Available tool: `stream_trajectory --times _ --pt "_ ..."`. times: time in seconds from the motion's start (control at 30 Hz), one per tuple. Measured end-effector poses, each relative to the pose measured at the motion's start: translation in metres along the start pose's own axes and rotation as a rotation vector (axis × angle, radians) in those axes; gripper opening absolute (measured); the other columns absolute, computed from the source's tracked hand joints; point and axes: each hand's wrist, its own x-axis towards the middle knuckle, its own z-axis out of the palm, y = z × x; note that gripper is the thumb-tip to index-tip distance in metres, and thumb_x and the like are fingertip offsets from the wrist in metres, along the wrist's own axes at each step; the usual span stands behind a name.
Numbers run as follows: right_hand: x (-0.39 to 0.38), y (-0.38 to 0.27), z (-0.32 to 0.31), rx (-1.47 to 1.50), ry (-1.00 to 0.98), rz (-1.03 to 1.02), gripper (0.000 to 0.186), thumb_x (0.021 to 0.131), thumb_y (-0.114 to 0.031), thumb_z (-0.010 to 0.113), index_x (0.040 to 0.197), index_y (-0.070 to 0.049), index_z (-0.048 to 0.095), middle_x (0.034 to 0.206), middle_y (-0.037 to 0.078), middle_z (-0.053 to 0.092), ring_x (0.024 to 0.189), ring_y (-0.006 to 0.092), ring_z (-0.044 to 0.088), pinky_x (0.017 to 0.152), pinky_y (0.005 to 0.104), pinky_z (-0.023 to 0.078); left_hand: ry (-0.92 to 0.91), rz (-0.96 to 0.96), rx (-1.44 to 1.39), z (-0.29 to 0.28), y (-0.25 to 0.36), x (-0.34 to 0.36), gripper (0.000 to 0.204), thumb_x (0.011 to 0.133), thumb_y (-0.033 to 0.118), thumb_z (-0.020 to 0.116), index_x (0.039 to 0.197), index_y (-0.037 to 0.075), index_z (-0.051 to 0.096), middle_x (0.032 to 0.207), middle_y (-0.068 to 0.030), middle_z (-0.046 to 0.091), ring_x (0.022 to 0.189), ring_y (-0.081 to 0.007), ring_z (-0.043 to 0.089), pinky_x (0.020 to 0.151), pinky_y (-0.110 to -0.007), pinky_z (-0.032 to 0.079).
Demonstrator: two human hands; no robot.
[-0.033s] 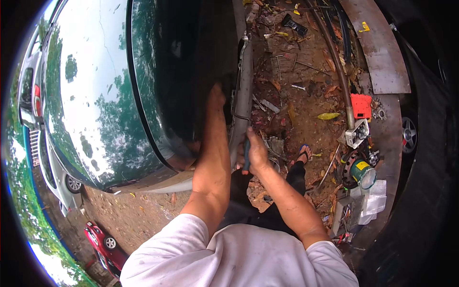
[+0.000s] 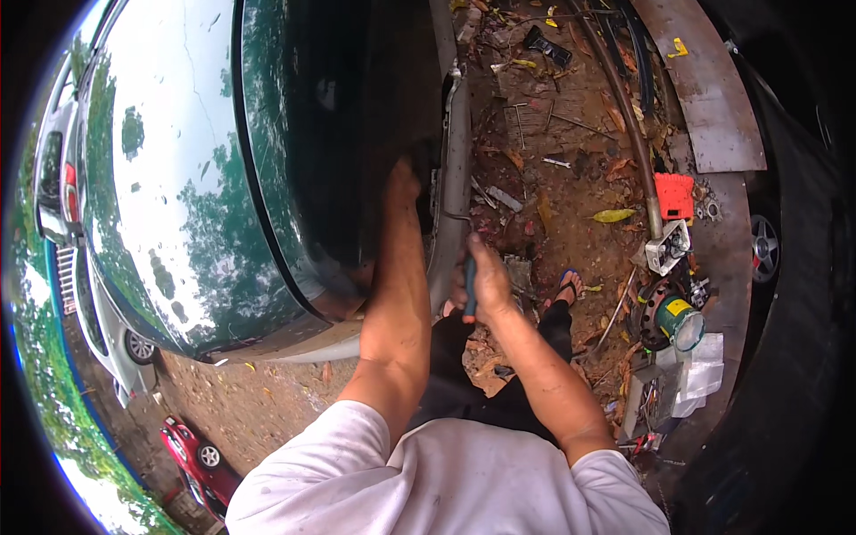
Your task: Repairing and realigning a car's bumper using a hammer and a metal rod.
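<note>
My left hand (image 2: 403, 178) reaches into the dark gap between the glossy dark green car body (image 2: 205, 178) and a long grey trim piece (image 2: 452, 160) along its right edge; shadow hides the fingers. My right hand (image 2: 488, 281) is closed round a tool with a blue and orange handle (image 2: 470, 294), just outside the trim's lower section. A thin bent metal rod (image 2: 456, 217) shows above that hand, against the trim; I cannot tell whether it belongs to the tool.
My sandalled foot (image 2: 566, 283) stands on littered dirt with a spanner (image 2: 556, 162). Along the right lie a pipe (image 2: 637, 134), red plastic case (image 2: 673, 194), green cylindrical part (image 2: 669, 316) and rusty metal sheets (image 2: 718, 134). A white car (image 2: 107, 330) and red car (image 2: 192, 455) stand at left.
My right hand and the tool have shifted slightly to the right. My left arm is nearly unchanged.
</note>
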Motion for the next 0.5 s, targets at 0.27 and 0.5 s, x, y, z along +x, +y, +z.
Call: stream_trajectory --times 0.27,0.5 --pt "0.007 -0.016 -0.001 0.542 0.276 -0.402 0.044 0.087 -0.057 0.042 0.078 -0.014 0.044 0.053 0.0 0.04 0.037 0.0121 0.036 0.033 0.0277 0.03 -0.014 -0.046 -0.081 0.017 0.011 0.003 0.032 0.084 0.02 0.051 0.112 0.004 0.054 0.106 -0.0119 0.058 0.095 -0.0235 0.056 0.084 -0.037 0.047" --pt "0.016 -0.01 -0.013 0.015 0.006 -0.077 0.044 0.088 -0.051 0.046 0.079 -0.009 0.044 0.052 0.003 0.041 0.033 0.0132 0.035 0.031 0.0275 0.029 -0.017 -0.149 -0.135 0.011 0.018 0.008 0.025 0.081 0.017 0.051 0.102 0.004 0.058 0.094 -0.0128 0.061 0.082 -0.0226 0.059 0.072 -0.035 0.049"
